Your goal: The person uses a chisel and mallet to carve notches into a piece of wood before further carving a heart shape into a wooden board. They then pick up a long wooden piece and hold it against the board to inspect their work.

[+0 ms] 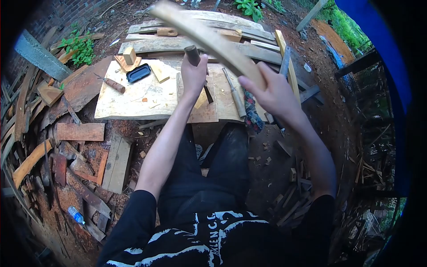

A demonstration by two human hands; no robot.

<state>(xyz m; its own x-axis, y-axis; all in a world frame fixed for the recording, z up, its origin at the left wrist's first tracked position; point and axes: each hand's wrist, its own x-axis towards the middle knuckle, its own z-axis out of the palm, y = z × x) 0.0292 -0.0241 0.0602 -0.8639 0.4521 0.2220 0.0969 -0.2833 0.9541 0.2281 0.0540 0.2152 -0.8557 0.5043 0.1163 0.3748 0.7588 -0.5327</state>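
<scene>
At upper centre, chisel (192, 54) and club (212, 43) are gripped by left hand (193, 75) and right hand (276, 90) respectively; chiselling seems in hand, accurate aim needed.

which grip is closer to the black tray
Left: the left grip is right of the black tray, around a brown handle; the right grip is farther right, holding a wooden stick.

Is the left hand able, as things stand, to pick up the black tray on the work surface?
Probably not right away: the left hand is closed around a tool handle. Otherwise the way looks free; the black tray lies nearby, with only a pale wood piece between.
</scene>
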